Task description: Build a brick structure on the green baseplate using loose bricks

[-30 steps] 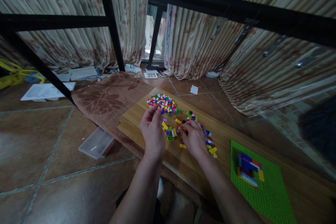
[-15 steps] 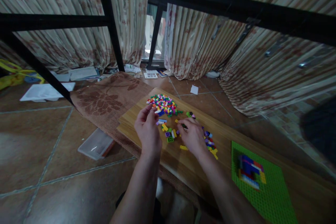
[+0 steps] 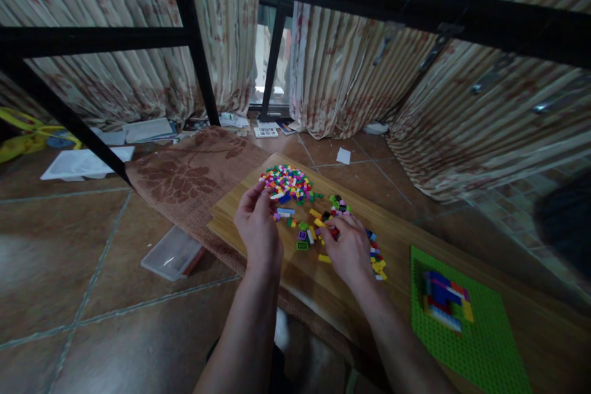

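My left hand (image 3: 259,221) hovers just in front of a heap of small coloured toy bricks (image 3: 287,180). Its thumb and fingers are pinched together; what is between them, if anything, is too small to make out. My right hand (image 3: 347,247) is over looser bricks on the wooden board, with its fingertips closed at the end of a yellow brick (image 3: 319,222). Between the hands lie a purple brick (image 3: 301,236), a green brick (image 3: 301,246) and a light blue brick (image 3: 286,212). More bricks (image 3: 377,258) are partly hidden behind my right hand.
On the wooden tabletop (image 3: 305,283), a green baseplate (image 3: 484,351) at the right carries a blurred, multicoloured brick build (image 3: 446,298). A clear plastic box (image 3: 170,255) stands on the tiled floor at the left. A black metal frame (image 3: 201,68) crosses before the curtains.
My right hand has shifted slightly right, and a yellow brick now shows at its fingertips. Yellow bricks between the hands are no longer where they lay. My left hand has barely moved.
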### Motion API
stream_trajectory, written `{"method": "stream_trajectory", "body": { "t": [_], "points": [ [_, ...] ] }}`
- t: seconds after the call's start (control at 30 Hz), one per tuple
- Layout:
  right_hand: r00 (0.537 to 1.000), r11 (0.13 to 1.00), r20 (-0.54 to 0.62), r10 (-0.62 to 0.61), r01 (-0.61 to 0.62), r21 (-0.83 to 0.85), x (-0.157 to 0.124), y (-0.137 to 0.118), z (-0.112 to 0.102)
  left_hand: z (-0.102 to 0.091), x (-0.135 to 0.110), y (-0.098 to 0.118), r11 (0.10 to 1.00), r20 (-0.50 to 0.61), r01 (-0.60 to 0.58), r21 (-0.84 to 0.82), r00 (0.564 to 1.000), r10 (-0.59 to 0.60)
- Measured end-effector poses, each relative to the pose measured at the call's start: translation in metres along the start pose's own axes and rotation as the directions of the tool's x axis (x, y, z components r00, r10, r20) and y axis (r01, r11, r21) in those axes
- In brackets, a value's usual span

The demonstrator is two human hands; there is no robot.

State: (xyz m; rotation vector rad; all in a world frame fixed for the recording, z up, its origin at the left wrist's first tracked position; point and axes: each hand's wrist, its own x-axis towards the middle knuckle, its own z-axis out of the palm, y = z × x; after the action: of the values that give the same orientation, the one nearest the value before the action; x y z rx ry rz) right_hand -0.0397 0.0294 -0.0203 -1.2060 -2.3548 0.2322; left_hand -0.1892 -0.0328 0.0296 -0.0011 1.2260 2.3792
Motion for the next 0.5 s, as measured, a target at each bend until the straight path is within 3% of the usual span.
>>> {"method": "stream_trajectory", "body": {
  "t": [0.23,0.4,0.5],
  "points": [
    [1.0,0.996,0.004,0.001,0.0,-0.093,-0.038,0.03,-0.022,-0.001,-0.001,-0.003,1.0,0.021,0.01,-0.003,1.0,-0.01],
    [1.0,0.998,0.015,0.016,-0.016,-0.059,-0.026,0.011,-0.014,-0.001,-0.003,-0.003,1.0,0.031,0.002,0.014,1.0,-0.002],
    [0.995,0.998,0.075,-0.058,0.06,-0.033,-0.013,-0.008,-0.003,-0.001,-0.004,-0.003,1.0,0.032,-0.002,0.023,0.999,0.001]
  ]
}}
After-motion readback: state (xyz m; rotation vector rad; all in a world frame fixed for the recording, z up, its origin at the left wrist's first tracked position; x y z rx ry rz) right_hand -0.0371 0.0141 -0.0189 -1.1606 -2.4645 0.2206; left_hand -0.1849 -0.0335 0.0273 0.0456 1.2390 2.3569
